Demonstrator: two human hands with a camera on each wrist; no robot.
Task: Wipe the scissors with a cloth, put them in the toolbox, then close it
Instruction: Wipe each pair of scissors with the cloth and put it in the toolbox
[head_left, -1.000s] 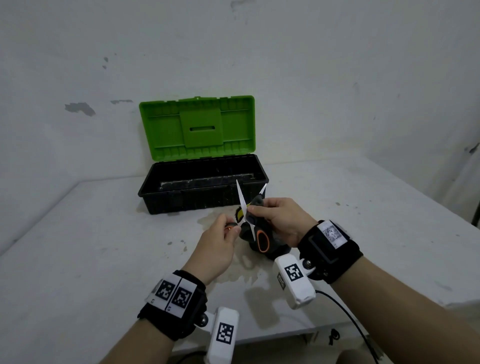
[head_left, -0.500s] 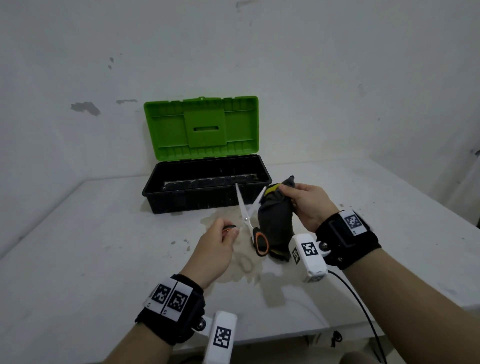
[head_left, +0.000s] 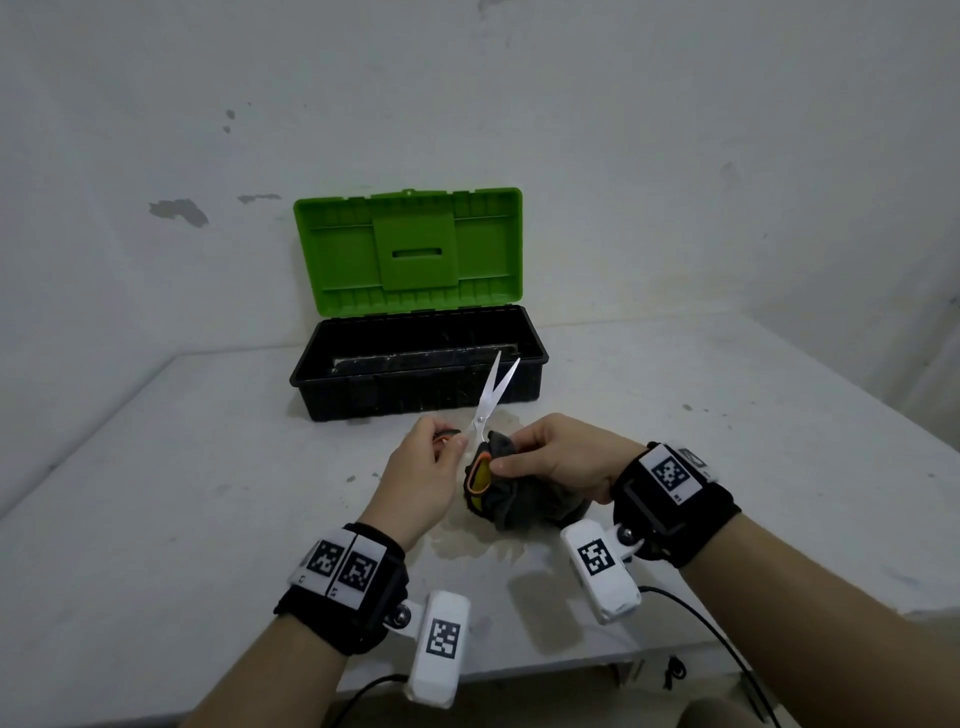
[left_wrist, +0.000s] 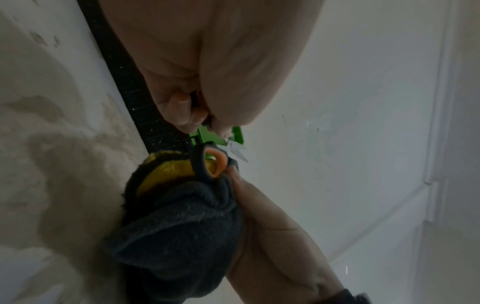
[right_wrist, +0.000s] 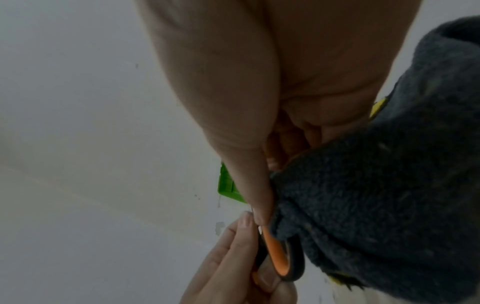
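The scissors (head_left: 492, 391) have silver blades spread in a V, pointing up toward the toolbox, and black-and-orange handles (left_wrist: 211, 162). My left hand (head_left: 428, 467) pinches one handle loop. My right hand (head_left: 556, 457) grips a dark grey cloth with a yellow side (head_left: 519, 491), bunched round the other handle (right_wrist: 279, 261) near the pivot. The cloth (left_wrist: 179, 224) hangs down to the table. The black toolbox (head_left: 415, 382) stands behind, its green lid (head_left: 408, 252) upright and open.
The white table (head_left: 156, 493) carries a wet stain (head_left: 467, 543) under my hands. A wall rises close behind the toolbox. The table's front edge runs just below my wrists, with black cables (head_left: 691, 618) hanging there.
My right hand, lifted to the right with the cloth half a second ago, has come back down and left onto the scissors' handle. The blades now stand narrower.
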